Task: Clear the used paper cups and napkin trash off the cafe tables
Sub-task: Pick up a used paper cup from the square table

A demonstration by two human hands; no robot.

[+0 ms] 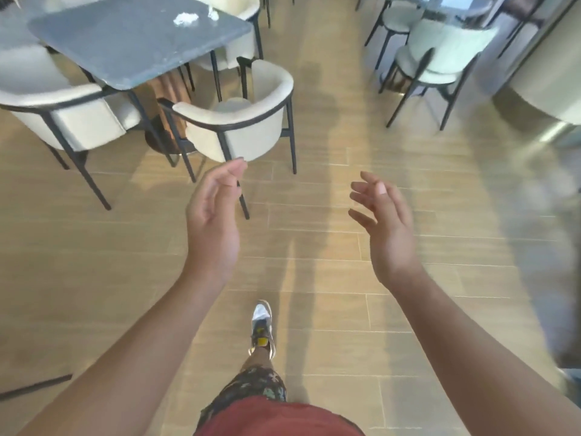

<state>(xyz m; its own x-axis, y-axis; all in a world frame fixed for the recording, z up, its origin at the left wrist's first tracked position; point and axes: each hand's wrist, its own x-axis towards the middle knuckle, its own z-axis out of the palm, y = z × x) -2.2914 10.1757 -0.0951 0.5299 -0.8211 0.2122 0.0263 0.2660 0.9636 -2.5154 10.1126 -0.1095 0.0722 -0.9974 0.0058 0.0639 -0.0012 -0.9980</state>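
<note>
Above the floor (314, 215) both grips hang empty, palms facing: left grip (213, 215) loosely curled, right grip (385, 225) with fingers spread. Napkin trash (186, 18) lies far ahead and left of the left grip on the grey desk (125, 45), chairs (239, 127) between.

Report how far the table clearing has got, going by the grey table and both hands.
Done: nothing I can confirm from this view. In hand: nothing; the left hand and right hand are both open and empty over the floor. Left: crumpled white napkin trash and a second white scrap lie on the grey table ahead to the left. No paper cups are visible there.
</note>
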